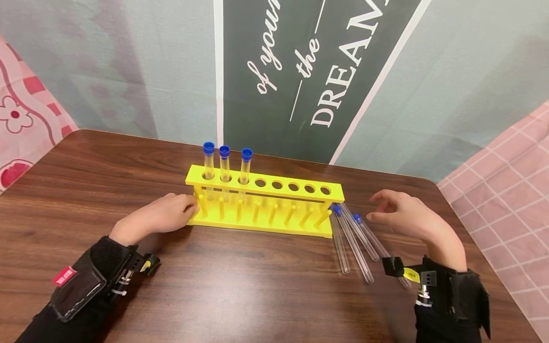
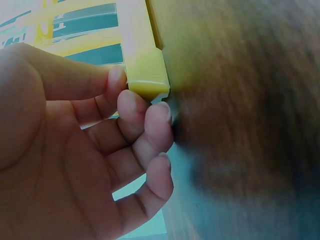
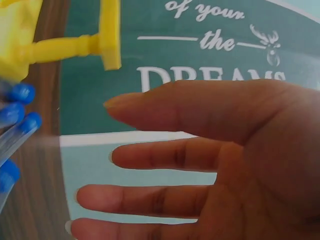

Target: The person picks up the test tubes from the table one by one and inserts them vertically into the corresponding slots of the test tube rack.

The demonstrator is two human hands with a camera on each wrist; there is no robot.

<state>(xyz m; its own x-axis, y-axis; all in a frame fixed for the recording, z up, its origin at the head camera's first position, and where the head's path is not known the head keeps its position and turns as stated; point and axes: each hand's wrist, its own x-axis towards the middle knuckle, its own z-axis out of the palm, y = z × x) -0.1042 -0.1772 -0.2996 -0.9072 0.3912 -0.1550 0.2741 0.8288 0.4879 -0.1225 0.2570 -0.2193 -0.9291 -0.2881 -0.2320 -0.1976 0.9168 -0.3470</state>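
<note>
A yellow test tube rack stands on the table, with three blue-capped test tubes upright in its leftmost holes. My left hand is at the rack's left end; the left wrist view shows its thumb and curled fingers pinching the rack's end corner. To the right of the rack, my right hand hovers with nothing in it, its fingers extended and apart from the thumb in the right wrist view. Below and left of that hand lie several loose test tubes, their blue caps towards the rack.
The brown wooden table runs back to a hanging cloth backdrop with white lettering. Pink patterned cloth hangs at the left, and a pink tiled surface borders the right side.
</note>
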